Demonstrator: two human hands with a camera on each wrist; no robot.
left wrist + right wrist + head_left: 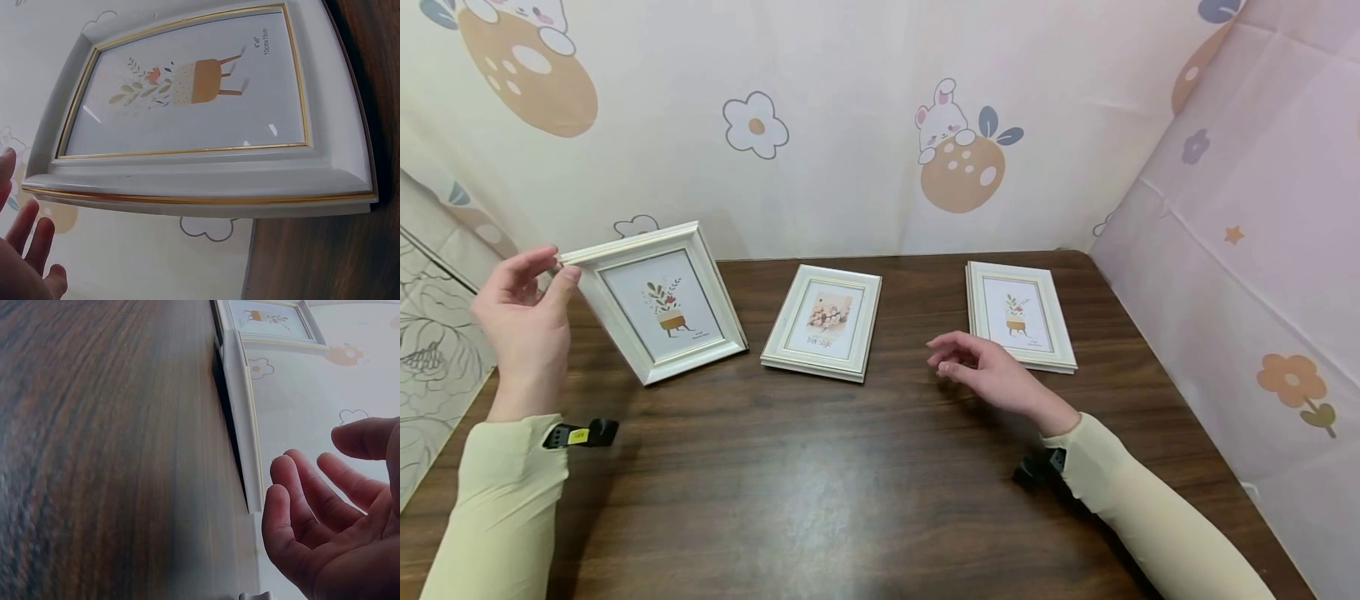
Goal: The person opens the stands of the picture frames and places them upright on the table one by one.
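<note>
Plainly, the left hand (pixel 526 312) pinches a smooth, gold-lined, rectangular frame (pixel 662 304).

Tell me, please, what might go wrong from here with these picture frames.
The left frame is tilted up and pinched by the left hand at one upper corner, so it might slip and fall onto the table. Its lower right corner is near the middle frame, so a swing that way could knock them together. The right hand, holding nothing, is close to the right frame and might nudge it.
</note>
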